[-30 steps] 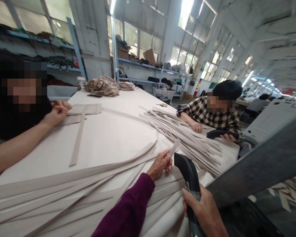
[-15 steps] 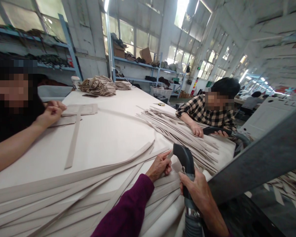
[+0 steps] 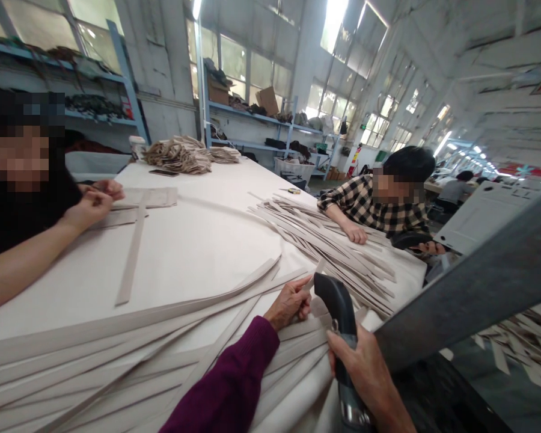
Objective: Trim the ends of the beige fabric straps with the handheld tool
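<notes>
My left hand (image 3: 289, 304), in a purple sleeve, pinches the end of a beige strip (image 3: 316, 274) that sticks up past the fingertips. Beside it, my right hand (image 3: 358, 355) is wrapped round a black curved tool (image 3: 336, 299) with a metal clamp and a hose below. The tool's mouth is close to the strip end; whether they touch I cannot tell. Long beige strips (image 3: 130, 355) fan out across the white table (image 3: 211, 231) under and left of my left hand.
Across the table a person in a checked shirt (image 3: 365, 198) holds another black tool beside a strip pile (image 3: 306, 231). At the left, a person's hands (image 3: 90, 207) are near flat beige pieces (image 3: 151, 197). A grey metal beam (image 3: 469, 276) slants at the right.
The strip end now shows above the tool's mouth, and the tool has dropped slightly. Across the table, the person's black tool has moved right, away from their other hand.
</notes>
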Action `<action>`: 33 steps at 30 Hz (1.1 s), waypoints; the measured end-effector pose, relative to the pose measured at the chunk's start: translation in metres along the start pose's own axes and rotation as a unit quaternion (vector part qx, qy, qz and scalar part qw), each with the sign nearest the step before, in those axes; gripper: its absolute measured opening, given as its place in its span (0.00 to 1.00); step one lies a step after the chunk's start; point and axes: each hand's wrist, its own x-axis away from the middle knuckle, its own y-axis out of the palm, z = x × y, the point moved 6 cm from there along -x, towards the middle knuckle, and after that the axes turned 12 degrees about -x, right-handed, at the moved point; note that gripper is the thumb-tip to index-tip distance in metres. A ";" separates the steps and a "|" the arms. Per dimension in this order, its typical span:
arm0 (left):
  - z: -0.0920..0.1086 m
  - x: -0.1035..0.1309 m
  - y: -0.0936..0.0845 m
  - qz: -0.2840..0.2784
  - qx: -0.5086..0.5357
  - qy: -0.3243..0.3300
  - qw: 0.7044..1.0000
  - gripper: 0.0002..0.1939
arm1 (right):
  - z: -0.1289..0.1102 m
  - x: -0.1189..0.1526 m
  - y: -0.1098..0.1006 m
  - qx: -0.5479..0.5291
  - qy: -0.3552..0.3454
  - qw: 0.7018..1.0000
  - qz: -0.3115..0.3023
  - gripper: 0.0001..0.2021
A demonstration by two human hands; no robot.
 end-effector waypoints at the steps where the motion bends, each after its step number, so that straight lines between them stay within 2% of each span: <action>1: 0.000 0.000 0.000 -0.001 -0.002 0.002 1.000 0.33 | 0.002 0.004 0.002 -0.007 0.004 1.000 -0.010 0.08; 7: 0.001 0.004 0.005 -0.017 -0.050 0.023 0.998 0.29 | -0.008 -0.007 -0.003 0.009 -0.027 0.999 0.021 0.07; 12: 0.002 0.004 0.006 -0.021 -0.032 0.006 0.999 0.30 | -0.004 0.002 -0.001 0.010 -0.003 1.000 0.001 0.07; 18: 0.003 0.005 0.007 -0.045 0.043 -0.029 0.998 0.28 | -0.010 -0.018 -0.014 0.007 -0.040 0.997 0.072 0.08; 21: 0.004 0.004 0.004 -0.058 0.107 -0.042 0.992 0.28 | -0.009 -0.024 -0.013 0.007 -0.040 0.997 0.066 0.08; 27: 0.006 0.002 -0.005 -0.086 0.201 -0.054 0.974 0.21 | -0.001 0.000 -0.005 -0.003 -0.017 0.999 0.032 0.09; 33: 0.008 0.003 -0.005 -0.106 0.218 -0.065 0.968 0.20 | -0.010 0.013 -0.001 0.022 -0.026 0.999 0.025 0.09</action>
